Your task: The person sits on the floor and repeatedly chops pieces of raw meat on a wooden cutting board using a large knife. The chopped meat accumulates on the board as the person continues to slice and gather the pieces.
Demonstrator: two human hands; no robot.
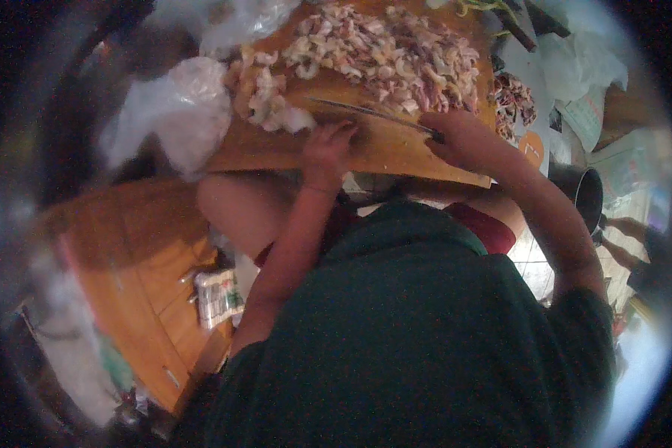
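Observation:
My right hand (462, 137) grips a long knife (372, 113) near the right end of a wooden tabletop (392, 154). Its thin blade slants up and left across the wood. My left hand (327, 147), somewhat blurred, is over the front edge with fingers apart and nothing visible in them. Just left of its fingers lie several larger pale, fleshy pieces (274, 103), apparently raw meat or fat. Beyond the blade spreads a broad heap of small cut pieces (386, 56), pale and pinkish.
A filled white plastic bag (193, 106) sits at the left edge. Darker meat pieces (514, 103) lie beyond the right edge. A dark round pot (588, 193) stands lower right, near another person's hands (621, 235). Wooden drawers (140, 269) are at my left.

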